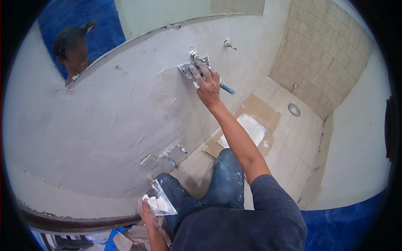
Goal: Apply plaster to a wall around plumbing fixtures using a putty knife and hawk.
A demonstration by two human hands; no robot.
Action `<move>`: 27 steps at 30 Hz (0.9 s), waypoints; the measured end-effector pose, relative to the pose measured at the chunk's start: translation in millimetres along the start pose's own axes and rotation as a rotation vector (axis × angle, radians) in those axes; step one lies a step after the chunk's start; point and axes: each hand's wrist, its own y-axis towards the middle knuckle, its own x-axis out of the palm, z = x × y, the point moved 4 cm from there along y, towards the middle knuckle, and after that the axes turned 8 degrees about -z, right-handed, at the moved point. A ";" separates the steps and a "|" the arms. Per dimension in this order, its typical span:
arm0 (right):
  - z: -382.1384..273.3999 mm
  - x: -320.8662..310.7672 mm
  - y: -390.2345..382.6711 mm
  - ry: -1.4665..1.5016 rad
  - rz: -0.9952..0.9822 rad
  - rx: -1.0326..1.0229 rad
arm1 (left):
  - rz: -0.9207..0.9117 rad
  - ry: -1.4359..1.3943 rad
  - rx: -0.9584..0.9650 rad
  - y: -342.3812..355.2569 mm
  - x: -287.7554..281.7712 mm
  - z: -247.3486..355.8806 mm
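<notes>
My right hand grips a metal putty knife with a blue handle, its blade flat on the grey plastered wall at a protruding pipe fitting. A second pipe stub sticks out to its right. Low at the left, beside my knee, my left hand holds a wide metal blade carrying white compound. My fingertips on that blade are partly smeared with white.
A mirror tops the wall. Cardboard with a white patch lies on tiled floor near a round drain. A tiled wall stands at right. Blue sheeting and scattered items lie along the bottom.
</notes>
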 end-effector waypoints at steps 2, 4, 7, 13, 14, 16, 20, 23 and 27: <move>-4.5 3.1 -3.6 0.042 0.000 0.031 | 0.033 0.031 0.006 -6.5 8.6 5.8; -14.3 3.8 -16.2 0.079 -0.001 0.065 | -0.006 0.046 -0.009 -6.6 7.5 7.3; -41.3 0.2 -57.6 0.130 -0.120 0.085 | -0.033 0.052 -0.016 -1.2 1.8 4.7; -13.1 -23.9 -76.9 0.177 -0.184 0.431 | -0.090 0.005 0.001 2.6 -1.4 5.3; 14.6 -21.9 -70.9 0.141 -0.119 0.569 | -0.164 0.002 0.004 5.2 -2.0 3.0; 79.9 -12.7 -59.9 0.034 -0.002 0.618 | -0.100 0.025 -0.002 4.6 10.8 2.1; 120.1 -0.6 -12.1 0.119 -0.077 0.649 | -0.021 0.017 0.013 -3.1 9.5 8.9; 136.6 6.9 -7.4 0.129 -0.078 0.563 | -0.021 -0.006 0.024 -6.7 17.9 10.7; 116.8 22.2 -13.4 0.117 -0.019 0.551 | -0.075 -0.013 0.032 -6.1 20.3 10.8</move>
